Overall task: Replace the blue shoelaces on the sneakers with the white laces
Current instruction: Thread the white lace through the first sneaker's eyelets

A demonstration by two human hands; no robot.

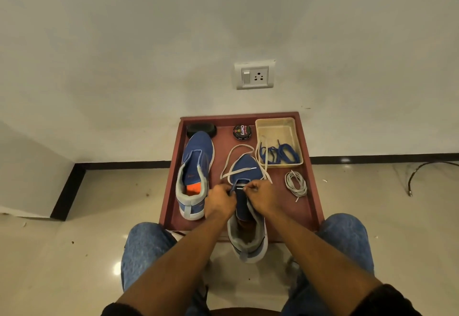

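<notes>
Threading the white lace through the near sneaker's lower eyelets.

Left hand (219, 200) pinches the eyelet edge; right hand (259, 195) pinches the white lace (234, 171) over the right sneaker (246, 206), centred on the table (314, 206). Keep the lace flat and both tails even. The blue laces (279, 154) lie in the tray (275, 123).

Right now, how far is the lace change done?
Done: blue laces lie in the tray; both shoes are stripped of them. In hand: left hand and right hand thread a white lace through the right shoe. Left: the left shoe is laceless; the coiled lace waits.
</notes>
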